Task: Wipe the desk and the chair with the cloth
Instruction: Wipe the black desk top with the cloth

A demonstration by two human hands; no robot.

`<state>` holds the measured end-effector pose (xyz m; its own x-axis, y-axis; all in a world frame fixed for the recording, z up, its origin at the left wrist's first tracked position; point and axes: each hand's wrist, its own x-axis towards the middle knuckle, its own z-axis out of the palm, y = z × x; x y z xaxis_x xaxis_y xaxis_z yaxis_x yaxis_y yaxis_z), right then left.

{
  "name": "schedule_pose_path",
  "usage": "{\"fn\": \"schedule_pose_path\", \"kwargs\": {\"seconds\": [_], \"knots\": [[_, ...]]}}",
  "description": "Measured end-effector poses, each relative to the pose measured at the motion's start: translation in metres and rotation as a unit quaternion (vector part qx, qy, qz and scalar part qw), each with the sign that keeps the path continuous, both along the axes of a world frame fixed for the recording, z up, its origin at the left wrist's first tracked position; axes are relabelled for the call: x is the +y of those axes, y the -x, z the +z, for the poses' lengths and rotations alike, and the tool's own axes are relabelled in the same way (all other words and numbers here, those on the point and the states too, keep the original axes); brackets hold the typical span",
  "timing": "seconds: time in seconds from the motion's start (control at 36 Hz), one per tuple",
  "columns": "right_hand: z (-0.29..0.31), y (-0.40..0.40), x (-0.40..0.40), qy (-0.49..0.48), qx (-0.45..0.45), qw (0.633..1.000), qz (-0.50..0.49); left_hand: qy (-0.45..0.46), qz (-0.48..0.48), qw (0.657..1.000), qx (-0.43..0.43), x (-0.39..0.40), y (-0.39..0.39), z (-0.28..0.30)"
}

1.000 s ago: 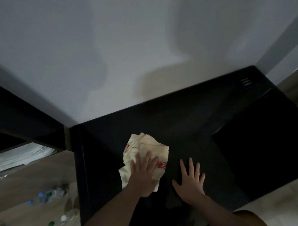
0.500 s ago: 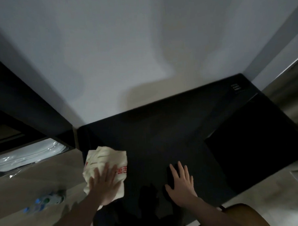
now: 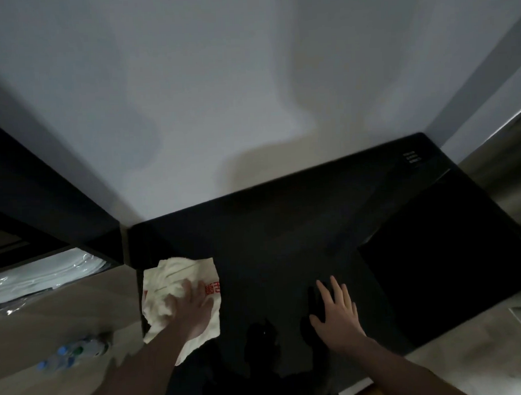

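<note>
Mid-wipe on the black desk, left hand pressed flat, fingers spread, on the cream cloth at the desk's left edge, right hand splayed bare on the top, holding nothing; next, probably sweeping rightward across unwiped surface, chair unseen

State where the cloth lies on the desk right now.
In the head view, the cloth lies at the left edge of the black desk, pressed flat under the left hand; the right hand rests apart.
</note>
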<state>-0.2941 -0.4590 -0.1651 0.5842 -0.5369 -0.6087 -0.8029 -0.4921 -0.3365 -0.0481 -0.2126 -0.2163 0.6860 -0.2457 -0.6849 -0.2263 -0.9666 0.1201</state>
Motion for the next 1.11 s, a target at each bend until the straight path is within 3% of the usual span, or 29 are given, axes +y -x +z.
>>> {"fn": "schedule_pose_path", "kwargs": {"seconds": [0.28,0.39,0.44,0.56,0.67,0.89,1.03,1.11], "knots": [[-0.014,0.010,-0.105,-0.005,-0.009,1.000,0.016,0.032,0.078,0.993,0.078,-0.151,0.049,0.015],[-0.016,0.018,-0.140,0.009,-0.002,1.000,0.021,0.100,0.103,0.982,0.125,-0.231,0.083,0.045],[-0.015,0.018,-0.151,0.014,-0.004,1.000,0.027,0.135,0.124,0.963,0.197,-0.252,0.093,0.059],[-0.009,0.003,-0.153,0.014,-0.006,0.999,0.044,0.176,0.183,0.936,0.243,-0.254,0.093,0.064],[-0.004,-0.023,-0.128,0.019,-0.030,0.995,0.090,0.296,0.312,0.854,0.292,-0.214,0.080,0.070],[-0.005,-0.082,-0.035,-0.010,-0.015,0.977,0.212,0.304,0.229,0.918,0.109,-0.118,0.078,0.067],[-0.018,-0.085,-0.030,-0.028,0.032,0.987,0.157,0.255,0.188,0.946,0.065,-0.107,0.074,0.063],[-0.022,-0.078,-0.044,-0.003,0.059,0.983,0.174,0.241,0.152,0.957,0.058,-0.119,0.072,0.066]]}}
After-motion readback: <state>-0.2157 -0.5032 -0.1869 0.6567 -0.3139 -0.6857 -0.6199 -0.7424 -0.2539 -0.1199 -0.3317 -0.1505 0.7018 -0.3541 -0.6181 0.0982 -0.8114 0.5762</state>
